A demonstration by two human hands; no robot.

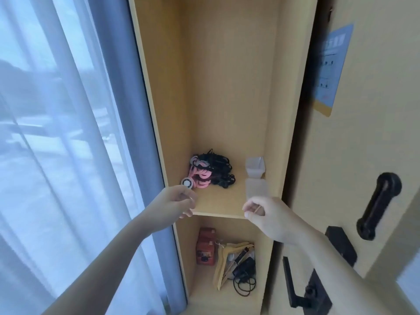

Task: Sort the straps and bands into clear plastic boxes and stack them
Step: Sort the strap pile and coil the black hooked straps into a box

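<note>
Where the tall wooden cabinet (172, 87) stands between a sheer curtain (68, 133) at 9 o'clock and a door (375, 133) at 3 o'clock, its upper shelf (218, 201) carries all the task items. The lower compartment holds a red carton (205, 246), wooden hangers (227, 253) and a black cable (245, 280), none of them involved.

The tangled pile of black and pink straps and bands (213, 171) lies unsorted at the left rear of the shelf. Its long axis appears to run roughly from 10 o'clock to 4 o'clock. The clear plastic box (255, 167) stands upright at the right rear, apparently empty and well apart from the pile. Its lid (256, 188) lies flat just in front of it. A small white disc (187, 183) sits at the pile's 8 o'clock edge.

The left hand (177, 203) hovers at the shelf's front edge with its fingers curled. Something small glints at the fingertips, but whether it is gripped cannot be told. The right hand (266, 214) has thumb and forefinger drawn together, and whether it holds anything cannot be told either.

The pile lies at 1 o'clock from the left hand and 10 o'clock from the right. The left hand is judged the nearer. The box lies at 12 o'clock from the right hand.
</note>
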